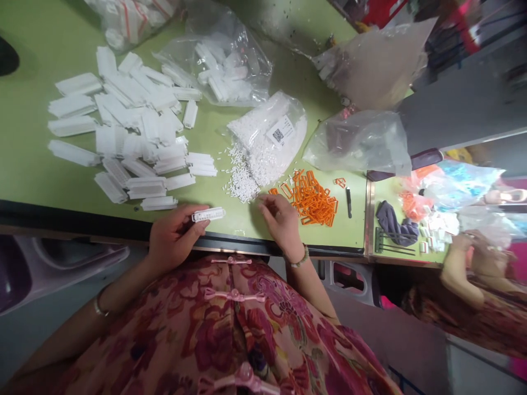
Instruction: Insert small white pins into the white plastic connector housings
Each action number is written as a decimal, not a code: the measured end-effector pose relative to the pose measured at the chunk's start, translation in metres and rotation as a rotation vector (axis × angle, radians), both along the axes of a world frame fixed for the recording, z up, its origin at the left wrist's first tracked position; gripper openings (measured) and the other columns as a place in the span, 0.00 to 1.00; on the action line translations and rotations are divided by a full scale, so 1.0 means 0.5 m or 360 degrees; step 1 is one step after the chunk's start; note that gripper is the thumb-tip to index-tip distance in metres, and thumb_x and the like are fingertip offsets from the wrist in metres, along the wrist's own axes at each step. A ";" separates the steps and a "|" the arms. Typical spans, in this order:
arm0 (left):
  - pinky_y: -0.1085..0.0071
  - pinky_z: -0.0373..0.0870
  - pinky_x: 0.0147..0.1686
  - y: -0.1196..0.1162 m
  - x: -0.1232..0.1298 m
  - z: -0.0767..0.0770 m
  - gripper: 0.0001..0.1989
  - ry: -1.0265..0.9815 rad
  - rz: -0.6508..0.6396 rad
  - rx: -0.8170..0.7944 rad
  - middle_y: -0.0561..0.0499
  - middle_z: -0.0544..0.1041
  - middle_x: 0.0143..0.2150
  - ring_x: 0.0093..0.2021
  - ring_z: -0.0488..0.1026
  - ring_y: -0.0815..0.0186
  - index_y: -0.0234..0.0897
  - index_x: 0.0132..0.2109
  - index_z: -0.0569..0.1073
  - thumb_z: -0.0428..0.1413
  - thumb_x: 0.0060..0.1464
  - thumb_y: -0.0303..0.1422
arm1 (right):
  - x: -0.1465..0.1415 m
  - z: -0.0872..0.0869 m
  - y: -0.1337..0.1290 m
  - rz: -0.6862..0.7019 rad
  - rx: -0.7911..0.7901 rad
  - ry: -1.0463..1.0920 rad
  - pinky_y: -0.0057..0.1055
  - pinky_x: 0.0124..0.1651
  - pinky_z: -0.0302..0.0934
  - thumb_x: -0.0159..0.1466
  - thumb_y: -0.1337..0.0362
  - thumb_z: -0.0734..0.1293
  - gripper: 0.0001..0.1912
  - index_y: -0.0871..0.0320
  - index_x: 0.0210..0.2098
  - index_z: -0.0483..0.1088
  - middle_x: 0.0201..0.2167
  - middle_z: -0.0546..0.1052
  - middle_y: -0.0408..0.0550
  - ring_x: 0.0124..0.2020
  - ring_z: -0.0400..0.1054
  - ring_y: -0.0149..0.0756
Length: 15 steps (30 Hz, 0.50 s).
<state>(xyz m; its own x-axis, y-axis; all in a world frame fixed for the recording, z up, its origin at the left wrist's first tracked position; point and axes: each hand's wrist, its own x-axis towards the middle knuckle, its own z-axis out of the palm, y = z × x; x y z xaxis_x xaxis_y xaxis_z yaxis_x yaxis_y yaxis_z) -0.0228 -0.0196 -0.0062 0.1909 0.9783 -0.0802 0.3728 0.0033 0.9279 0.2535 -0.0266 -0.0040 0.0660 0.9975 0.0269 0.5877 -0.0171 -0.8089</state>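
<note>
Floral clothing [230,334] with pink knot fastenings is nearest to the camera, below the dark near edge of the green counter [197,192]. Left hand [175,236] is just above this edge; its grip is pinching one long white part [208,214], with a row of small openings on its face. Right hand [282,222] hovers or rests near the same edge, between the small white pieces [242,184] and the orange loops [315,200]. Its thumb and fingertips are close together – I cannot tell if they pinch something.

Behind the small pieces lies a clear bag [272,134] with a printed label, full of similar pieces. Towards the left edge of the counter is a loose heap of white parts [140,126]. Near the right edge lies a slim dark tool [349,202] – just beside the orange loops. Beyond that edge, another person's hands [469,249] are partly blurred.
</note>
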 end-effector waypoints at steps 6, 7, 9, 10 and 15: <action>0.72 0.71 0.29 0.004 0.006 0.003 0.17 -0.0012 0.0003 -0.0008 0.53 0.82 0.30 0.26 0.76 0.67 0.37 0.50 0.83 0.60 0.62 0.44 | -0.003 -0.027 0.007 0.0187 0.0147 -0.0501 0.35 0.45 0.70 0.72 0.64 0.70 0.04 0.56 0.43 0.79 0.38 0.81 0.51 0.37 0.73 0.38; 0.72 0.71 0.29 0.005 0.006 0.003 0.17 -0.0005 -0.0001 -0.0004 0.53 0.82 0.30 0.26 0.76 0.67 0.38 0.50 0.83 0.60 0.62 0.44 | -0.010 -0.029 0.011 0.0191 0.0139 -0.0546 0.35 0.45 0.69 0.72 0.65 0.70 0.04 0.56 0.43 0.79 0.38 0.81 0.51 0.37 0.73 0.39; 0.71 0.72 0.30 0.005 0.005 0.003 0.17 0.0013 -0.0013 0.0000 0.53 0.82 0.31 0.26 0.76 0.66 0.38 0.50 0.83 0.60 0.63 0.44 | -0.018 -0.028 0.020 0.0201 0.0088 -0.0597 0.34 0.44 0.67 0.72 0.66 0.70 0.04 0.56 0.40 0.78 0.37 0.80 0.51 0.37 0.72 0.39; 0.71 0.73 0.31 0.005 0.005 0.003 0.17 0.0020 -0.0014 0.0002 0.53 0.83 0.31 0.27 0.77 0.66 0.38 0.51 0.82 0.59 0.63 0.45 | -0.020 -0.025 0.023 0.0219 0.0061 -0.0583 0.34 0.44 0.67 0.72 0.67 0.70 0.04 0.56 0.39 0.77 0.36 0.80 0.50 0.37 0.72 0.38; 0.70 0.75 0.34 0.005 0.005 0.003 0.17 0.0052 -0.0037 0.0042 0.51 0.84 0.35 0.29 0.79 0.64 0.38 0.51 0.83 0.59 0.63 0.43 | -0.031 0.010 0.014 0.0361 0.0025 -0.0087 0.31 0.37 0.64 0.75 0.61 0.69 0.09 0.55 0.37 0.75 0.31 0.77 0.44 0.31 0.68 0.33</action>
